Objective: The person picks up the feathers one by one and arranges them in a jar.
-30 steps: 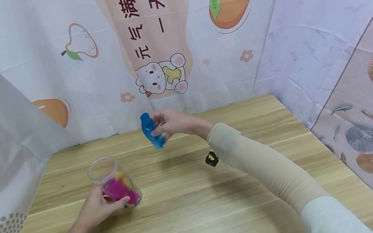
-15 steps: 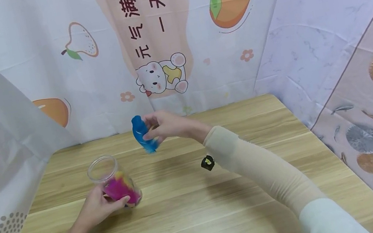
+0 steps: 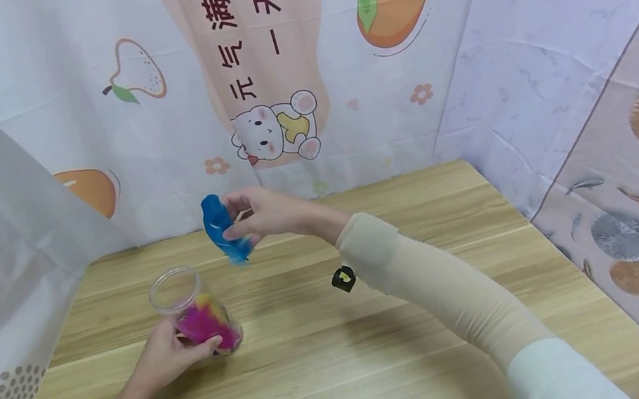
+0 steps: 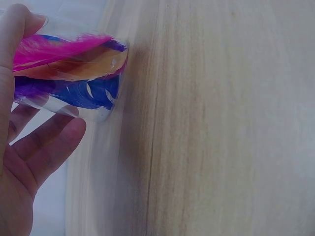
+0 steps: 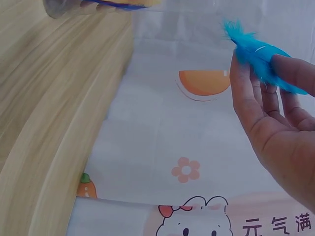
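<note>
A blue feather point(image 3: 217, 223), fluffy at its lower end, is pinched between the thumb and fingers of my right hand point(image 3: 261, 213), held above the back of the table. To its lower left stands a clear jar point(image 3: 176, 289) with an uncovered round mouth. My left hand point(image 3: 170, 354) grips the jar low on its side, thumb across the front. Inside it, the left wrist view shows several coloured feathers point(image 4: 69, 73) in pink, orange, purple and blue. The right wrist view has the feather point(image 5: 263, 59) near the fingertips, apart from the jar.
The wood-grain table point(image 3: 349, 365) spreads beneath both hands. A white printed curtain point(image 3: 169, 147) hangs along its back edge, with more cloth at the left and a patterned cloth point(image 3: 611, 176) at the right. Black wrist cameras sit on both sleeves.
My right hand has moved left with the blue feather, closer to the jar and still above the table. The left hand and the jar have stayed in place.
</note>
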`<move>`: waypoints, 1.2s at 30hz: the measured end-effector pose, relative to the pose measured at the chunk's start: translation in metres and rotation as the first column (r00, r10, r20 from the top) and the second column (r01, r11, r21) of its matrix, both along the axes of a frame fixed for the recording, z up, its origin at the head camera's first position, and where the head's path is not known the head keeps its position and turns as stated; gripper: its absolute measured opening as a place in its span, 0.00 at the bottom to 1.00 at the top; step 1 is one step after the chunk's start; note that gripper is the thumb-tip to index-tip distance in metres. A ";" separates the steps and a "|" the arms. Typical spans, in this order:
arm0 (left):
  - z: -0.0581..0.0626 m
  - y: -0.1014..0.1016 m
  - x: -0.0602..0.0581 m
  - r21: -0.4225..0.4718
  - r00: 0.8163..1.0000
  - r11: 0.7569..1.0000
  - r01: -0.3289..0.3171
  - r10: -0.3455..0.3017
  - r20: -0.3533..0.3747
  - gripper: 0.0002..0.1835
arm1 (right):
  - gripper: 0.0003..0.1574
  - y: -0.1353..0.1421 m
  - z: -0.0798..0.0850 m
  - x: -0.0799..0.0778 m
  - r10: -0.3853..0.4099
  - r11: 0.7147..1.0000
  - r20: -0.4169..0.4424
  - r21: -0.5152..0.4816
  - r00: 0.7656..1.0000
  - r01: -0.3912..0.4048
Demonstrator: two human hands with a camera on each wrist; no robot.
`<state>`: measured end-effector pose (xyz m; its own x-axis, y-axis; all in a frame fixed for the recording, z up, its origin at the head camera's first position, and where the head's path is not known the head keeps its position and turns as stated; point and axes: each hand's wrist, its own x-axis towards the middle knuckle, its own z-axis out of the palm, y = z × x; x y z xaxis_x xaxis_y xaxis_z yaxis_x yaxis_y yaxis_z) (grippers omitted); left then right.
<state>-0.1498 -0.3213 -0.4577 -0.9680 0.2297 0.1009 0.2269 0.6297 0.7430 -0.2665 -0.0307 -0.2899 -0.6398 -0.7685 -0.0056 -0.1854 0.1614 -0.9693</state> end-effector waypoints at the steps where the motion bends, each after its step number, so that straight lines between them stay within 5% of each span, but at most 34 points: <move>1: 0.000 0.000 0.000 0.000 1.000 1.000 -0.002 0.002 0.003 0.39 | 0.15 -0.001 0.001 0.001 0.000 1.000 -0.001 -0.004 1.000 0.000; 19: 0.000 0.000 0.001 0.018 1.000 1.000 0.004 -0.004 0.020 0.40 | 0.11 -0.016 0.009 0.013 0.028 0.997 -0.003 -0.067 1.000 -0.028; 36: 0.001 0.000 0.000 0.023 1.000 1.000 0.010 -0.011 0.026 0.43 | 0.11 -0.045 0.018 0.029 0.074 0.986 -0.112 -0.143 0.991 -0.090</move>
